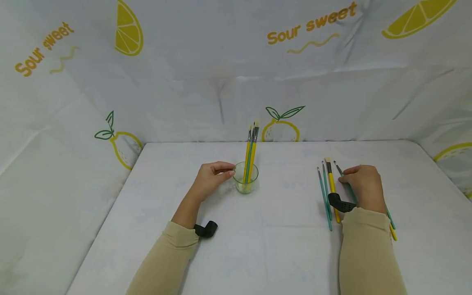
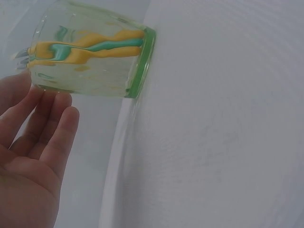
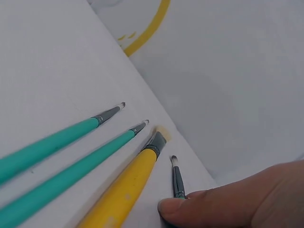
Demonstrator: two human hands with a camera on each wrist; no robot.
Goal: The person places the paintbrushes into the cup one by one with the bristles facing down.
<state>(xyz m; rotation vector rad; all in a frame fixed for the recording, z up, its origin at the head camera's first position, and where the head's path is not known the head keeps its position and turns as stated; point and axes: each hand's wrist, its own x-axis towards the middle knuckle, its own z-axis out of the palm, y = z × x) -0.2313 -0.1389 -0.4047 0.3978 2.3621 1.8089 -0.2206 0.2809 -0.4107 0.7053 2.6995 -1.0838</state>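
A clear green-tinted glass (image 1: 240, 186) stands upright on the table, with two yellow paintbrushes (image 1: 255, 157) and a teal one (image 1: 250, 153) leaning in it, bristles up. My left hand (image 1: 212, 178) is at the left of its rim; the fairly straight fingers (image 2: 66, 130) touch the glass (image 2: 104, 76) from outside. To the right, my right hand (image 1: 363, 184) pinches a thin teal paintbrush (image 3: 178, 183) near its dark ferrule, and its tip points away from me. Left of that hand lie a wide yellow paintbrush (image 3: 128, 187) and two thin teal paintbrushes (image 3: 57, 140).
The handle ends of another teal brush (image 1: 391, 220) and a yellow brush (image 1: 393, 234) show beside the right sleeve (image 1: 368, 250), which hides the rest. White cloth covers the table (image 1: 236, 246). A lemon-printed cloth (image 1: 184, 98) rises behind the table's far edge.
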